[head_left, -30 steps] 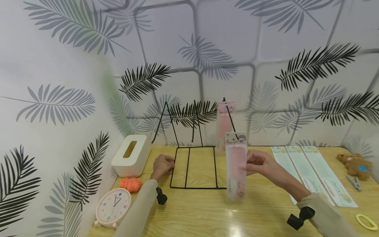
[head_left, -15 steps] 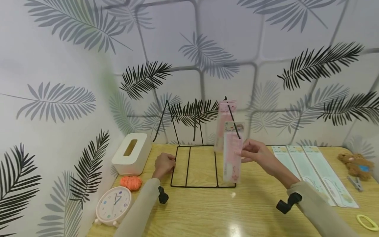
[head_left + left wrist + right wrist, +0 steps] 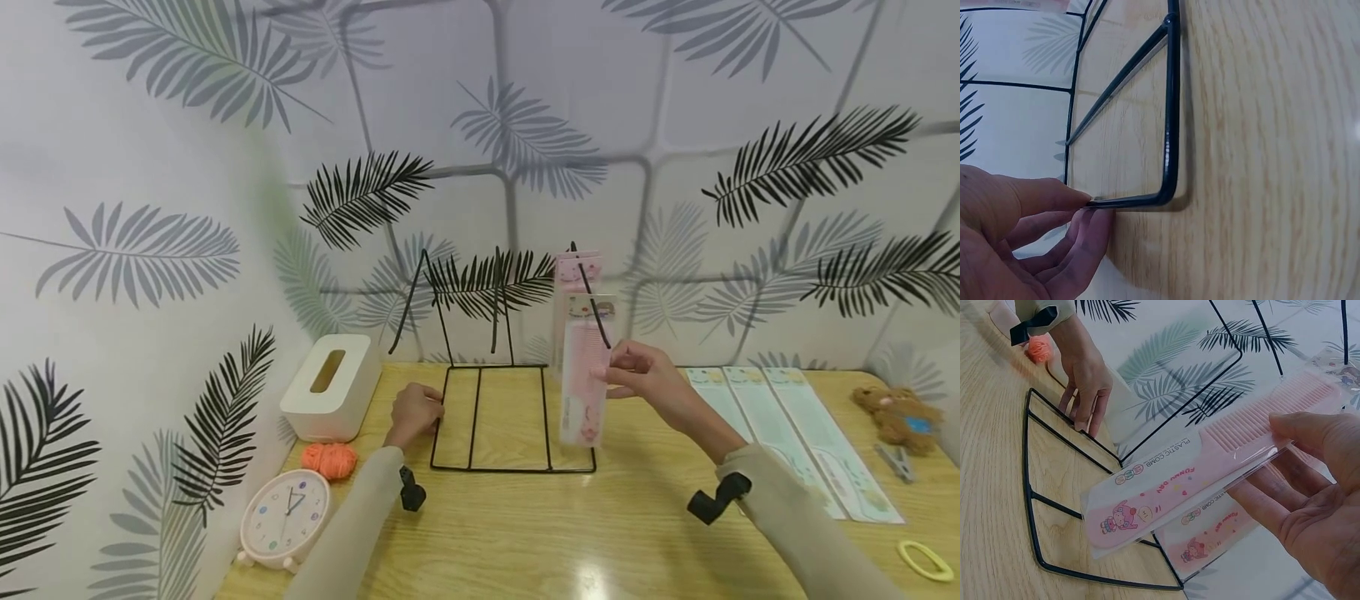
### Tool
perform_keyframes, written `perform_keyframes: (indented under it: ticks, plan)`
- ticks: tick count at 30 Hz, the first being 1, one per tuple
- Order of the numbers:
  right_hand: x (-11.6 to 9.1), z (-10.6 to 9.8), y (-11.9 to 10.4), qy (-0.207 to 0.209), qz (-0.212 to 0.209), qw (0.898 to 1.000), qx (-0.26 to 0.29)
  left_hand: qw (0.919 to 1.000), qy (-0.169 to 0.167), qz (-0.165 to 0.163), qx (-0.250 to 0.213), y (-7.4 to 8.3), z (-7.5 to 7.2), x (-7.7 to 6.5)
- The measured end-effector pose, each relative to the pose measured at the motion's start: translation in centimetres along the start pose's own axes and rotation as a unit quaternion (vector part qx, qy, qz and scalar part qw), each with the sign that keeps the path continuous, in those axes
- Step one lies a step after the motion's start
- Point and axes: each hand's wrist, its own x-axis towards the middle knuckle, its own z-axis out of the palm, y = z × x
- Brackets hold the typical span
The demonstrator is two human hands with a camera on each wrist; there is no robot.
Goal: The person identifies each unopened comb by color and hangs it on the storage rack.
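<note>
Pinching comb, right hand; pink packs behind, 3 green packs nearby.

On the table, the rack stands between the tissue box, left, and three packets, right.

Your pale pink flat comb: smooth moulded plastic, by its look. Its long clear packet: thin plastic film, glossy. Black wire rack: smooth rod, looks like coated metal, soft sheen. Yellow-brown wood-grain tabletop: glossy, throws you a white glare. Your beige sleeves: matt cloth. White round-cornered tissue box: smooth, plastic-looking, low sheen. Orange bundle of yarn: fibrous, matt. Brown toy bear: fuzzy plush.
</note>
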Motion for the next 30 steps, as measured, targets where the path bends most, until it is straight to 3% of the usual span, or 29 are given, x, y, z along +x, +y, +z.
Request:
perform_keyframes:
  ticks: [11,22,30]
  plan:
    - [1.0,-0.2,0.4,0.024,0.007,0.999,0.025,0.9993,-0.007,-0.014,-0.035,0.0,0.5,-0.2]
    - [1.4,-0.1,0.6,0.046,0.025,0.998,0.031,0.9992,-0.009,-0.017,-0.035,-0.2,0.7,0.1]
    - [1.3,0.0,0.7,0.043,0.016,0.999,0.014,0.999,-0.02,-0.022,-0.032,0.0,0.8,-0.1]
